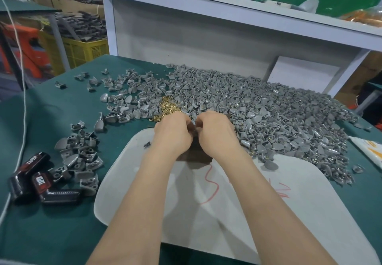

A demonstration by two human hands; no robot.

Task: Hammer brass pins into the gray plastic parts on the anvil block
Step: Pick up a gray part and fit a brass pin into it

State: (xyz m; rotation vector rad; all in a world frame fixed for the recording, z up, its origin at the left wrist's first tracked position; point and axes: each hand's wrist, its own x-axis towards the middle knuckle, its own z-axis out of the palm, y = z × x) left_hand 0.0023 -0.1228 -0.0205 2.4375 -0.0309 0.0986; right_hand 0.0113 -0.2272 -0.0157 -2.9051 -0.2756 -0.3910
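Both hands, the left hand point(173, 135) and the right hand point(217, 134), are brought together over the dark anvil block point(196, 158), which is set at the far edge of the white mat point(237, 213). The fingers of both are curled inward and appear to pinch one gray part point(194, 124) between them; whether a pin is already held cannot be told. Loose brass pins point(168, 107) are heaped just beyond the left hand, and the unworked gray parts point(279, 120) are piled to the right. The pin should be seated upright in its hole, and the part laid flat on the block, before any blow is struck.
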